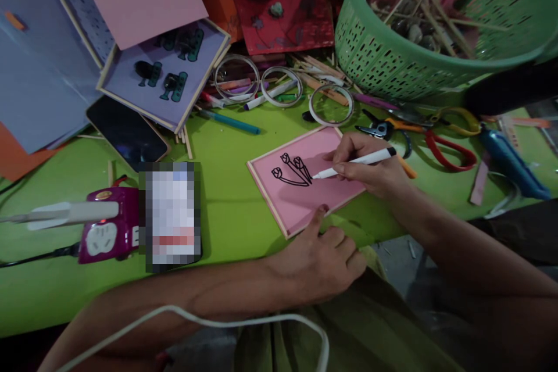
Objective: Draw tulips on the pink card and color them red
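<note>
From my remote post I saw the right hand (370, 165) pinching a slim white black-ended marker (360, 164) over a rectangular pink card edged with pale wooden strips (300, 203). The marker slanted across the card's right half, tip leftward at the stem bases of a black-line flower drawing (288, 180); whether it touched, I could not tell. The left hand (320, 261), loosely curled and gripping nothing visible to me, rested one digit at the card's near edge, farther from the tip. Nothing blocked tip from drawing, though the right hand hid the card's right corner. Beyond the card sat three round pale tape rings (330, 123); beyond and right, a green perforated plastic basket (392, 75); right, red-handled scissors (431, 140); left, a dark-edged device with a pixelated screen (172, 215).
</note>
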`<state>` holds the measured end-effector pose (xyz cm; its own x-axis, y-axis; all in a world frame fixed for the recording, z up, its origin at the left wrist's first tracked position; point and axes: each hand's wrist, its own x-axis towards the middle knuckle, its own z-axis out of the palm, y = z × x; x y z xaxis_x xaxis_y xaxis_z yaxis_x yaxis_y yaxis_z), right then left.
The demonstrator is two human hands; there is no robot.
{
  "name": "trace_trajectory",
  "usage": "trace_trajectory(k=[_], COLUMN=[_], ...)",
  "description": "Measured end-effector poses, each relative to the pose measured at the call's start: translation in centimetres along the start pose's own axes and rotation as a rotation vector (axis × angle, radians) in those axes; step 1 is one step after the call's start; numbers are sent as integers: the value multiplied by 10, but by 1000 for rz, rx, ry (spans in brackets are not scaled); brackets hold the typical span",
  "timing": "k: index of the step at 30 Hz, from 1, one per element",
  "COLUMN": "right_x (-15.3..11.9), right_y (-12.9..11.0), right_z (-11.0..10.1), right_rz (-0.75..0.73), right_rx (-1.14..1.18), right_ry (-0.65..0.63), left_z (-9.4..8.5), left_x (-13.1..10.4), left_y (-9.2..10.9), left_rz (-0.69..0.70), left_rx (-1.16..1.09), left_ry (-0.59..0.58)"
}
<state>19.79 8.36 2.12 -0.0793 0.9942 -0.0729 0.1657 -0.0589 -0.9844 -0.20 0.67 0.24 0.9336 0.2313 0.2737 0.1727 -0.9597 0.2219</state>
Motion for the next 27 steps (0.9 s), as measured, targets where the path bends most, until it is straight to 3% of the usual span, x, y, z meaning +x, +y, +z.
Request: trace_trajectory(k=[27], right_x=[-1], right_y=[1], right_z=[-2], right_rz=[4], right_rx=[-8], right_ry=[-26], left_z=[-5], left_x=[0], left_y=[-1], left_rz=[-7], left_rx=[4], left_ry=[9])
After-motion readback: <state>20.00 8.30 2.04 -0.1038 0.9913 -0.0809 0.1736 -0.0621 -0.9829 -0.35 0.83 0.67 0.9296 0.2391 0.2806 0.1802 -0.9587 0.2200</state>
